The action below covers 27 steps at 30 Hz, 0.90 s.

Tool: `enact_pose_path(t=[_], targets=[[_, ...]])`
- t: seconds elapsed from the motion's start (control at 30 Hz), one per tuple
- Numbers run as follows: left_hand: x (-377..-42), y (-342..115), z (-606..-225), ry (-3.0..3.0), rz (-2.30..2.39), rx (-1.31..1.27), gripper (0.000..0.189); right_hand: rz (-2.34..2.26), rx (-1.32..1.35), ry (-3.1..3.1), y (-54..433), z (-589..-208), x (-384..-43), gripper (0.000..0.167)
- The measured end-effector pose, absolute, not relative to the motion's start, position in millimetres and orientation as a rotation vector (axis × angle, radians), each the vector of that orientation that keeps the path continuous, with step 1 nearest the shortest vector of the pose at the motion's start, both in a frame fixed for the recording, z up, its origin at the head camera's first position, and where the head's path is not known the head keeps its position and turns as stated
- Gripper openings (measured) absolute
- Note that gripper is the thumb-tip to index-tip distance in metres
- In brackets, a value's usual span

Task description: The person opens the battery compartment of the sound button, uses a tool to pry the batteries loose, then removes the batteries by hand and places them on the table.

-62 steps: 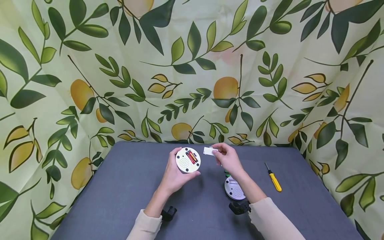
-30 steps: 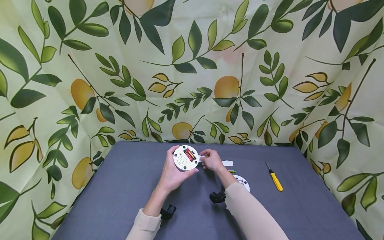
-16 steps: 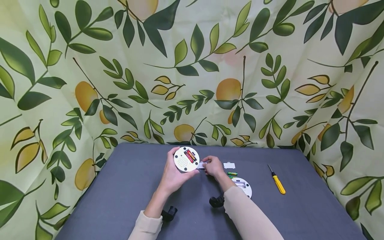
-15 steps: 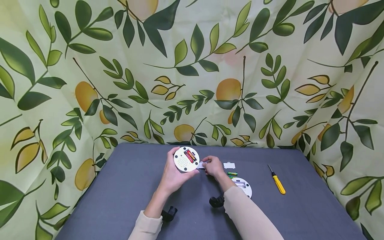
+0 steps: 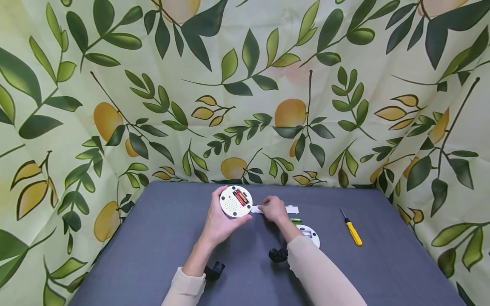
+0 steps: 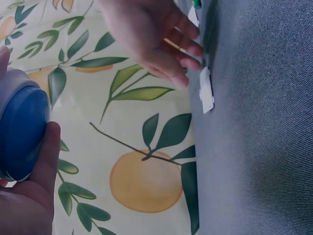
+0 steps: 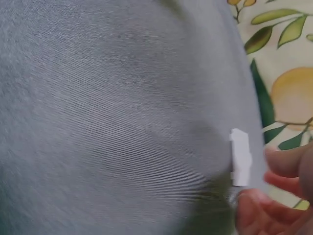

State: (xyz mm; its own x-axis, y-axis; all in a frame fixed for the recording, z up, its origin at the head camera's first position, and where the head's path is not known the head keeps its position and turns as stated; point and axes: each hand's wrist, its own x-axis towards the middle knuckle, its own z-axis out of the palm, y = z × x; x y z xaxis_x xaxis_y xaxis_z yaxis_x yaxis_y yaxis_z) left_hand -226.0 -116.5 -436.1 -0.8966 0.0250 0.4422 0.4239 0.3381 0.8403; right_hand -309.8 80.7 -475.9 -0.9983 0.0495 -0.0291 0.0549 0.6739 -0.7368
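My left hand point(image 5: 221, 223) grips a round battery-powered device point(image 5: 232, 205), its white underside facing me. Two red batteries point(image 5: 241, 198) sit in its uncovered compartment; a blue face point(image 6: 23, 134) shows in the left wrist view. Just right of it, a small white battery cover point(image 7: 240, 157) lies on the table. My right hand point(image 5: 274, 209) hovers by that cover, fingers loosely bent and holding nothing. In the left wrist view a small gap separates the fingertips point(image 6: 180, 81) from the cover.
Another white cover point(image 5: 292, 209) lies farther right. Below it are green batteries point(image 5: 295, 220) and a second round white device point(image 5: 311, 236), partly hidden by my right forearm. A yellow-handled screwdriver point(image 5: 354, 233) lies at the right. Patterned cloth point(image 5: 245, 140) hangs behind the grey table point(image 5: 160, 246).
My right hand has brought the white cover down to the table beside the device and let go of it. The left hand keeps holding the device in nearly the same place.
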Motion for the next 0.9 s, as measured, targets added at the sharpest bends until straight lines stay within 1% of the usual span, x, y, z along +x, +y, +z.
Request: enact_pose_path(t=[0.2, 0.4, 0.7, 0.9], targets=[[-228, -117, -435, -2.255, -1.589, -0.389, 0.107, -1.148, 0.03, 2.896, 86, -449, -310, 0.023], [-228, -117, -437, -2.259, -1.587, -0.377, 0.106, -1.167, -0.13, 2.896, 95, -428, -305, 0.023], [-228, -118, -435, -2.252, -1.594, -0.379, 0.106, -1.126, -0.349, 2.885, 113, -397, -287, 0.025], [-228, -118, -435, -2.249, -1.614, -0.374, 0.104, -1.022, -0.49, 2.919, 125, -388, -272, 0.028]])
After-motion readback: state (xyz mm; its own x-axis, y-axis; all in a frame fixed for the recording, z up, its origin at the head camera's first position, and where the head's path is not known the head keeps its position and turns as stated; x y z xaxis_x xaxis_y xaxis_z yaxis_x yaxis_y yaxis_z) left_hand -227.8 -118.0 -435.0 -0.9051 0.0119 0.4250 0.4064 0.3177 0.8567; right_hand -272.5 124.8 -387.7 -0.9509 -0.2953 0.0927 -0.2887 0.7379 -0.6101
